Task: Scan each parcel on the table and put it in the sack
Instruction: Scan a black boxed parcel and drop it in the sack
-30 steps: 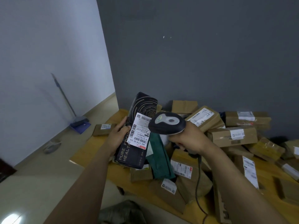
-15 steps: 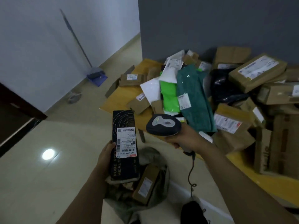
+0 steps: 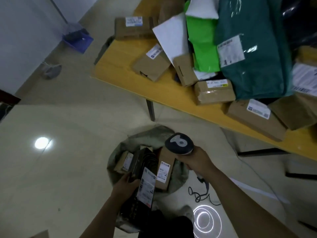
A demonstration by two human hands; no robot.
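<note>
My left hand (image 3: 126, 187) grips a long black box (image 3: 142, 170) with a white shipping label, held low inside the mouth of the grey sack (image 3: 151, 134) on the floor. Two brown cardboard parcels (image 3: 165, 169) lie in the sack beside it. My right hand (image 3: 197, 160) holds the dark barcode scanner (image 3: 179, 143) just above the sack's right side, with its cable trailing to the floor. The yellow table (image 3: 123, 69) at the upper right carries several parcels: brown boxes, a dark green mailer (image 3: 253, 48), a bright green bag and a white mailer.
The scanner cable (image 3: 199, 194) coils on the pale tiled floor right of the sack. A dark table leg (image 3: 151, 109) stands just beyond the sack. A blue dustpan (image 3: 77, 38) and broom handle lean by the white wall at upper left.
My view has tipped down from the table to the floor. My left hand has lowered the black box into the sack. The scanner has stayed in my right hand.
</note>
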